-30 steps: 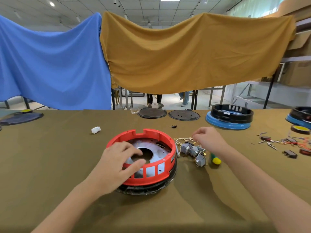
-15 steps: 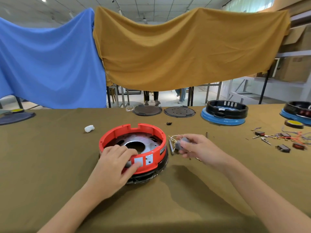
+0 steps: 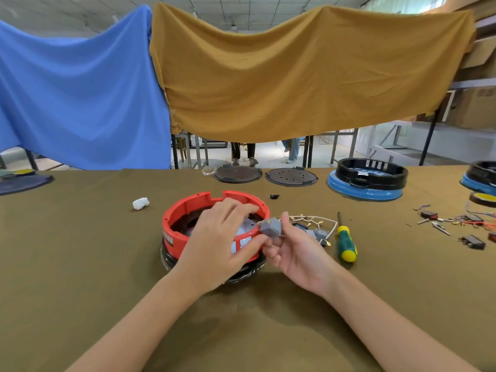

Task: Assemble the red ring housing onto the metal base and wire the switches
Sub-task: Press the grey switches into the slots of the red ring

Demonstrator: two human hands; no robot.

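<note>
The red ring housing [image 3: 177,221] sits on the metal base [image 3: 245,226] at the middle of the table, over a black lower rim. A grey switch [image 3: 271,227] is held just above the ring's right edge. My right hand [image 3: 298,251] grips it from below and the right. My left hand [image 3: 217,242] reaches over the ring and pinches the same switch with thumb and fingers. More grey switches with pale wires [image 3: 316,224] lie right of the ring, partly hidden by my right hand.
A green and yellow screwdriver [image 3: 346,242] lies right of the wires. Small switches and wire bits [image 3: 456,226] are scattered at far right. Two dark round plates [image 3: 291,177], blue-based black housings [image 3: 367,181] and a white lump [image 3: 140,204] sit further back.
My right hand lifted a grey switch from the pile toward the ring. My left hand left the ring's front wall and came up to pinch the switch too.
</note>
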